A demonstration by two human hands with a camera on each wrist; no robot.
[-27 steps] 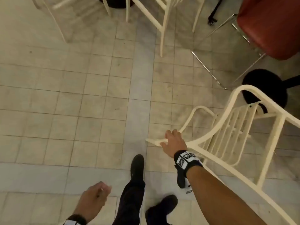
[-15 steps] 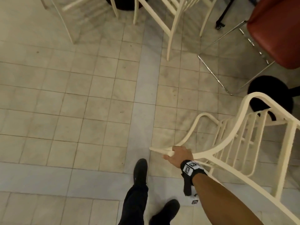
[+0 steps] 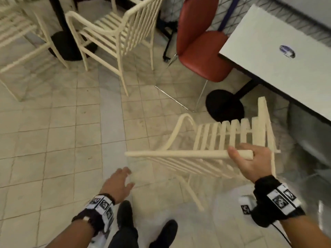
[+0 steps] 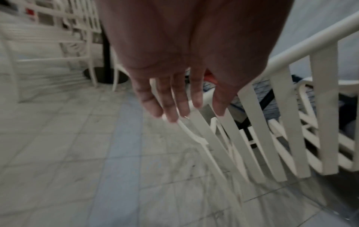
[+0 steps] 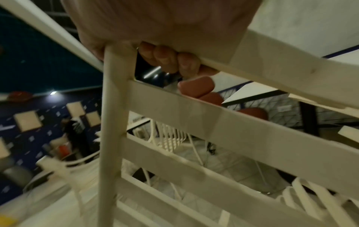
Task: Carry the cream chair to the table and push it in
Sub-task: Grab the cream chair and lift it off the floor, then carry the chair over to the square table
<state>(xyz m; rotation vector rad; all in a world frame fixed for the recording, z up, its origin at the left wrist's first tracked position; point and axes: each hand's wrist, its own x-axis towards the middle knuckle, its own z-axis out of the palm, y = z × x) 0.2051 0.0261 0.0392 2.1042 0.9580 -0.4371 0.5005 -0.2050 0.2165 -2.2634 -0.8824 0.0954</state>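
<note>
- Right hand [image 3: 250,161]: fingers [image 5: 165,58] curl around a frame rail of the cream chair [image 3: 206,145] and bear its weight.
- Left hand [image 3: 119,183]: fingers straight and spread, holding nothing; it lies just beside the chair's near slats, and contact cannot be confirmed.
- Chair position: tipped, apparently off the floor, in front of the right hand and between both hands.
- Table [image 3: 279,56]: beyond the right hand, well apart from the left; a red chair [image 3: 200,51] stands beside it.
- Step in hand: the carry. The next move probably calls for a second grip, righting the chair, then setting it down facing the table.
- Limits: the chair's feet are blurred; the table is cut off at the frame edge, and its free side is out of view.
</note>
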